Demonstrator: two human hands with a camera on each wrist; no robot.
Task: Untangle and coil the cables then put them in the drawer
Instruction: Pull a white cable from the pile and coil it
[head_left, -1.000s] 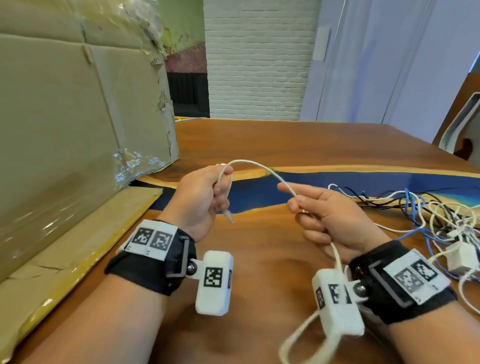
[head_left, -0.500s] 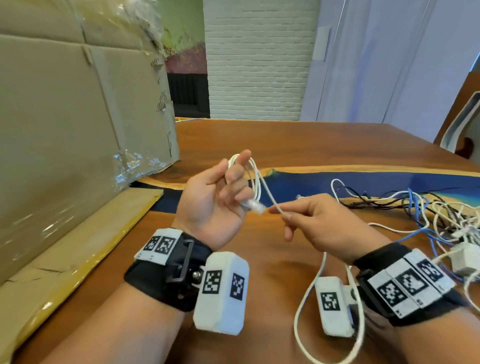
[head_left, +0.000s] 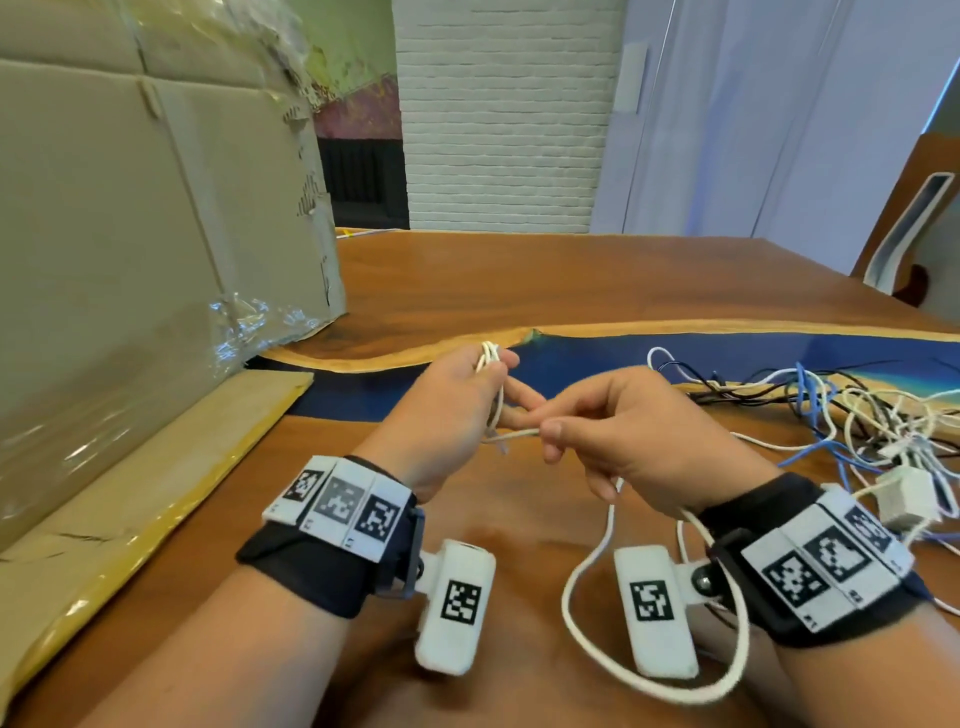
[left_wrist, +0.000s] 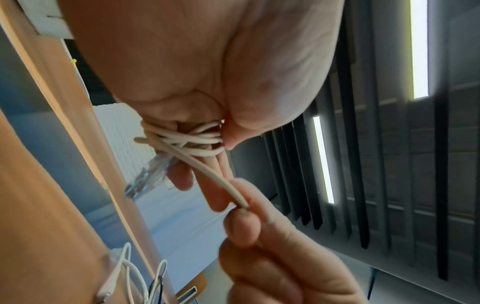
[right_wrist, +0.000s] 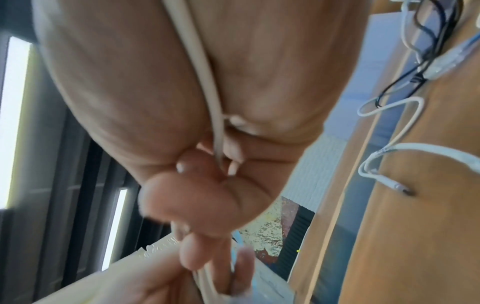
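My left hand (head_left: 485, 395) holds a small coil of white cable (head_left: 491, 358) wound around its fingers, above the wooden table. The left wrist view shows the loops (left_wrist: 192, 139) pinned by the thumb and a clear plug (left_wrist: 148, 176) hanging from them. My right hand (head_left: 550, 431) pinches the same white cable (head_left: 511, 435) just right of the coil; its slack (head_left: 587, 566) runs through the palm and hangs in a loop under my right wrist. In the right wrist view the cable (right_wrist: 205, 82) runs down the palm into the curled fingers. No drawer is in view.
A tangle of white, blue and black cables (head_left: 841, 415) with a white adapter (head_left: 906, 496) lies on the table (head_left: 571, 275) at the right. A large cardboard box (head_left: 130, 234) stands at the left, its flap (head_left: 130, 493) lying flat. A chair (head_left: 914, 223) is at far right.
My left hand has turned palm-down with more loops wound on its fingers. The right hand has moved in close to it, and the slack loop under my right wrist has shifted.
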